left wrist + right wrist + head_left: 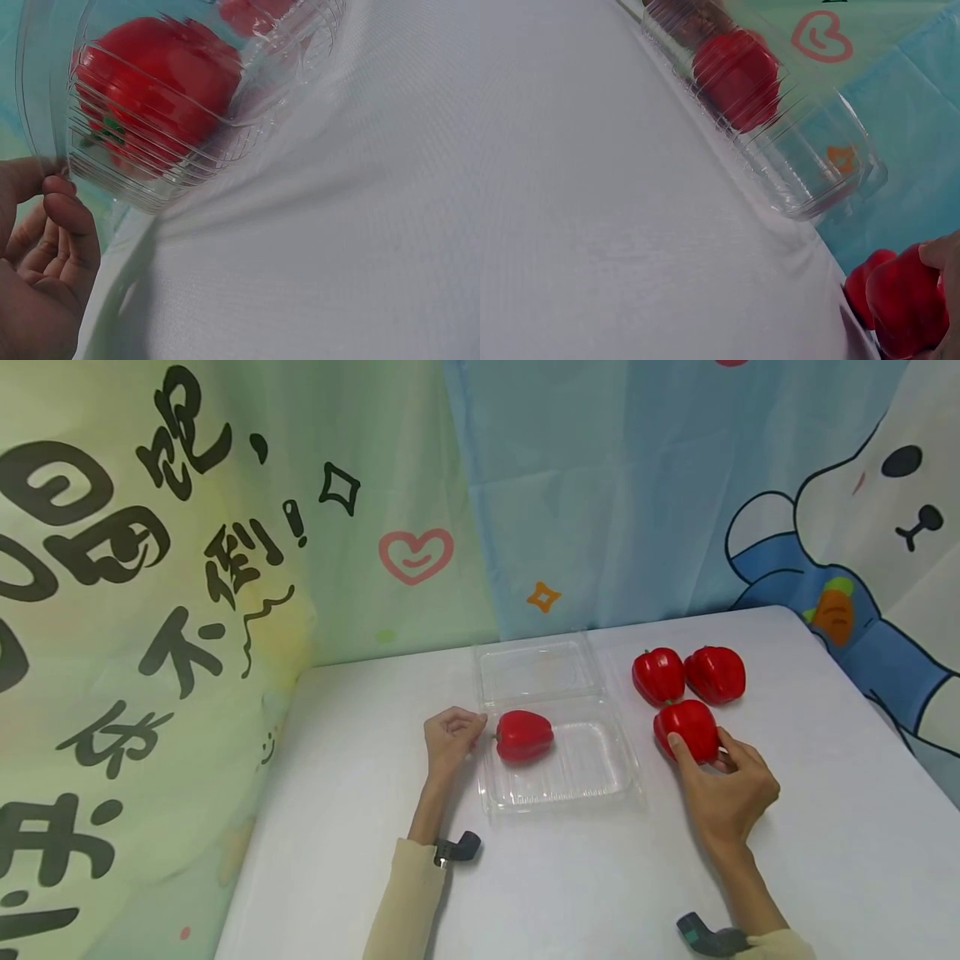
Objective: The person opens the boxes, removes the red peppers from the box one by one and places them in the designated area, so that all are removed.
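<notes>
A clear plastic clamshell box (592,760) lies with its lid (536,670) folded back, a red bell pepper (523,736) on its side in the left part of the base. My left hand (452,739) pinches the box's left rim between thumb and forefinger, as the left wrist view shows closely. To the right of the box, my right hand (731,785) grips another red bell pepper (688,728), thumb on the near left side and fingers on the right. Just behind it sit two more red bell peppers, one on the left (658,677) and one on the right (716,675).
The white table (360,860) ends at the back against a printed curtain (600,510). The box lid reaches near that back edge. Dark wrist-worn devices sit on the left wrist (459,847) and right wrist (708,937).
</notes>
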`<state>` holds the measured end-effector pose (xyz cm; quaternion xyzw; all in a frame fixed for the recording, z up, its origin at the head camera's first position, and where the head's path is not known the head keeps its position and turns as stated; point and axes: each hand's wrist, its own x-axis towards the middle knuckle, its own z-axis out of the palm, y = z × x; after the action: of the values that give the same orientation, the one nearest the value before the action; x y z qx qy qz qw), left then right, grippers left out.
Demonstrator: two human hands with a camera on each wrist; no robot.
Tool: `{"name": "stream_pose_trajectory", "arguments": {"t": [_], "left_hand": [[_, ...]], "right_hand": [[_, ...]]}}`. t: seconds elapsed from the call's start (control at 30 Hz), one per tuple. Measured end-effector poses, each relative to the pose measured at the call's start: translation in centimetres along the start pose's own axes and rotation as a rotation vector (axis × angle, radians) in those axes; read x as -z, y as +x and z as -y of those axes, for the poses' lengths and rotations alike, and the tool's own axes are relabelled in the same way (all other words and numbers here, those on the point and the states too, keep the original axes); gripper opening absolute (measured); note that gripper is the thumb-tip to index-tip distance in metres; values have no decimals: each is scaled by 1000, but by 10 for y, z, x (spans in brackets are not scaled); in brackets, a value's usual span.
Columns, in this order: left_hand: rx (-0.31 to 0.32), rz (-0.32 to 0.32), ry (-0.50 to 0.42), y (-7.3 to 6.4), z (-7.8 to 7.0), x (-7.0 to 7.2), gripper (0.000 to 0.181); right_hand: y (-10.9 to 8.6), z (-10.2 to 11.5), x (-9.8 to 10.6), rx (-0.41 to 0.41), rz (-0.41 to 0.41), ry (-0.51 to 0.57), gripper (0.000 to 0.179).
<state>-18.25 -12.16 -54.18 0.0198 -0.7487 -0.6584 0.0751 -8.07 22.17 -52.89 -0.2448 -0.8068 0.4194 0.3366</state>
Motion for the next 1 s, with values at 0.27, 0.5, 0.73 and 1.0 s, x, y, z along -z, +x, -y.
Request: {"name": "stream_pose_trajectory", "arguments": {"t": [0.27,0.5,0.73,1.0], "left_hand": [[13,-5,10,0,0,-1,15],[12,-12,2,0,1,-1,17],[21,0,5,1,2,-1,15],[6,0,4,1,2,-1,15]], "right_hand": [[-1,-7,-4,-29,13,-17,65],[0,-11,-6,-33,15,-20,66],[0,-10,-5,-71,52,-37,67],[1,-12,-5,-89,113,-40,74]]}}
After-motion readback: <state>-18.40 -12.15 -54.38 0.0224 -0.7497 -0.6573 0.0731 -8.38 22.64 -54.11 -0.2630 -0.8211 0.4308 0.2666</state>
